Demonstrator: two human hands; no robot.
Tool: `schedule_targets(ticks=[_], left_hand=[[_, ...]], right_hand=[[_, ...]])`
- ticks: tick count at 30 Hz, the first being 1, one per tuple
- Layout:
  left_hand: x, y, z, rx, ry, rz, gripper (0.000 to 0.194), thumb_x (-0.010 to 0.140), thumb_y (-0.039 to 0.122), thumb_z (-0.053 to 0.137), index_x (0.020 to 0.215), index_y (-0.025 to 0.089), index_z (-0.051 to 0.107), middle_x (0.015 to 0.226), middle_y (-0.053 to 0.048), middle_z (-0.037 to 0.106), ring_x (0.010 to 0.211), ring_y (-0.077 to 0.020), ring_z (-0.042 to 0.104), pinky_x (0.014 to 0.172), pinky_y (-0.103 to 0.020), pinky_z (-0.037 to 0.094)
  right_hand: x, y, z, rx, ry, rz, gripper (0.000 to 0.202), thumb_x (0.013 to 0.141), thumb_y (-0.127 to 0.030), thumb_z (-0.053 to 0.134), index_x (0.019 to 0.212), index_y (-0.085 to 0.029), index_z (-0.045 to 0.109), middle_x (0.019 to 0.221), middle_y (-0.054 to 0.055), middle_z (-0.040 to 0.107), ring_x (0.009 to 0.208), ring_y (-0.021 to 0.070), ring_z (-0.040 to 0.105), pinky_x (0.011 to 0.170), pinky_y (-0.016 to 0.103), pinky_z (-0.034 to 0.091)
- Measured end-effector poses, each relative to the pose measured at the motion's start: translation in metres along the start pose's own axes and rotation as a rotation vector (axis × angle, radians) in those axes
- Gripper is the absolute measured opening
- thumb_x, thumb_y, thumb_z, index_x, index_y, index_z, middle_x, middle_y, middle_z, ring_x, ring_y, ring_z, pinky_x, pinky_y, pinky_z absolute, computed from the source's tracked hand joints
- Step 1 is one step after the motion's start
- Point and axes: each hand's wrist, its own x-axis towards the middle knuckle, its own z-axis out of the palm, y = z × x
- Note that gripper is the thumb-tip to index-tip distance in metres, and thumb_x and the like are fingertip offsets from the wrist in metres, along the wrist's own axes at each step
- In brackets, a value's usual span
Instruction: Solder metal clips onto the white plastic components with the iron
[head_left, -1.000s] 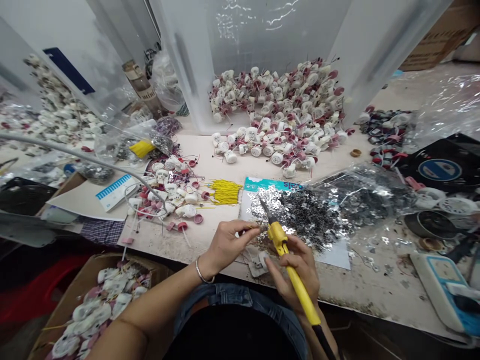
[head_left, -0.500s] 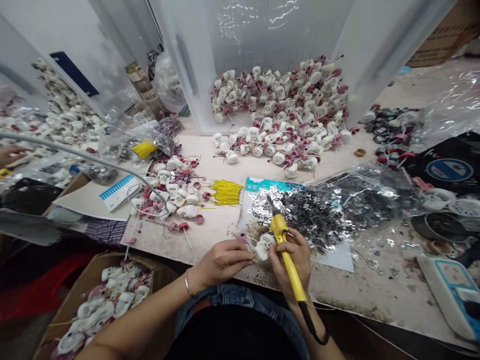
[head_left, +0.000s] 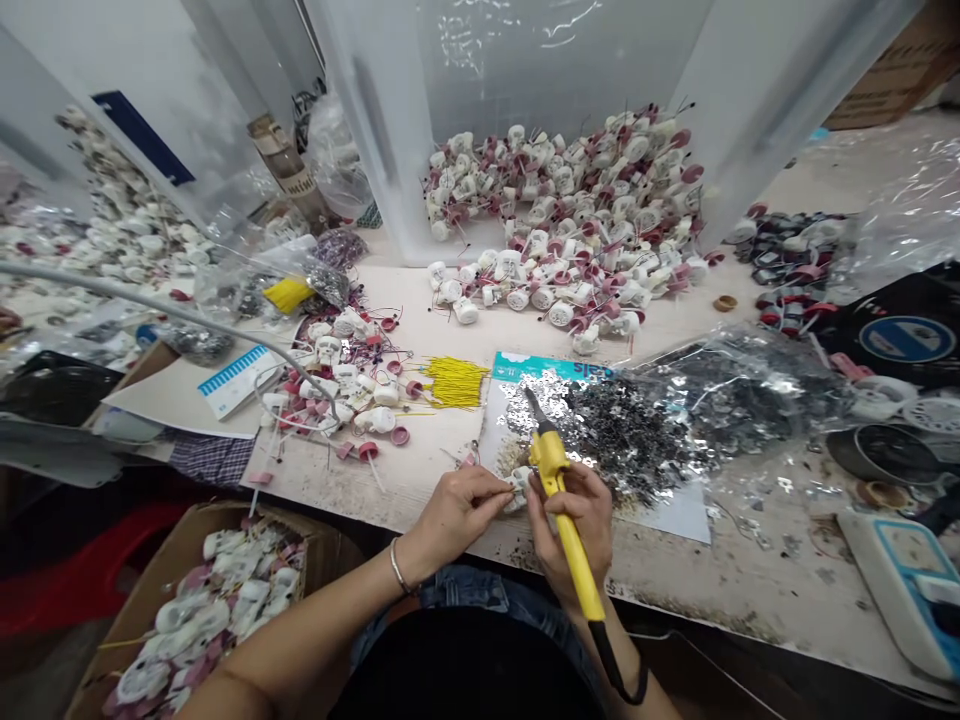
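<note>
In the head view, the left hand is at the near edge of the table, thumb and fingertips pinched narrow against the left side of a white part; I cannot tell what, if anything, sits between those fingertips; the wrist behind wears a bracelet; the right hand is wrapped around the yellow iron, its thumb side close to the right of the white part, though whether it helps grip the part I cannot tell; the white part thus lies between the two hands, by the near edge of a sheet; the iron slants up and forward, its grey tip above the metal bits heaped on the sheet, its black cord trailing back along the right forearm; left of the sheet lies a bundle of yellow wires; left of the wires, white and pink pieces are scattered; beyond, a large pile of similar pieces spreads before a translucent panel; a clear bag with dark bits is at the right of the heap; a white-and-blue box stands near the right end of the table; at the lower left, a carton holds more white and pink pieces.
</note>
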Motion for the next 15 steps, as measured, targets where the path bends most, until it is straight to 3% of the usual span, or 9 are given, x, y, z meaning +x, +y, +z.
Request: schedule_targets(ticks=[4,8,12,15], left_hand=[[-0.003,0.002,0.001,0.029,-0.019,-0.047,0.014,0.085,0.016,0.06,0.081,0.016,0.073,0.074,-0.005,0.072,0.07,-0.0144,0.064,0.074,-0.026,0.05],[-0.012,-0.003,0.002,0.162,0.033,-0.002,0.016,0.085,0.018,0.058,0.084,0.016,0.074,0.1,-0.012,0.07,0.093,-0.0204,0.065,0.087,-0.033,0.052],[-0.016,-0.006,0.001,0.152,-0.003,-0.081,0.015,0.084,0.016,0.059,0.084,0.017,0.074,0.107,-0.011,0.07,0.099,-0.0211,0.067,0.091,-0.033,0.052],[-0.012,-0.004,-0.001,0.086,-0.032,-0.153,0.015,0.081,0.012,0.06,0.077,0.018,0.073,0.1,-0.007,0.072,0.092,-0.0171,0.068,0.086,-0.028,0.053]], right_hand=[[0.0,-0.005,-0.004,0.012,-0.099,-0.011,0.014,0.08,-0.008,0.061,0.073,-0.02,0.057,0.115,0.006,0.055,0.096,0.016,0.066,0.079,0.031,0.059],[-0.006,-0.005,-0.016,0.006,-0.013,0.035,0.013,0.079,-0.009,0.061,0.082,-0.02,0.056,0.116,0.007,0.056,0.104,0.0193,0.063,0.081,0.035,0.058],[-0.017,-0.006,-0.048,-0.018,-0.094,-0.101,0.038,0.077,-0.006,0.061,0.112,-0.02,0.059,0.115,0.009,0.063,0.106,0.0233,0.064,0.081,0.037,0.059],[-0.021,-0.017,-0.078,-0.085,-0.264,-0.196,0.04,0.079,-0.005,0.057,0.116,-0.019,0.061,0.119,0.01,0.064,0.106,0.0247,0.066,0.082,0.037,0.061]])
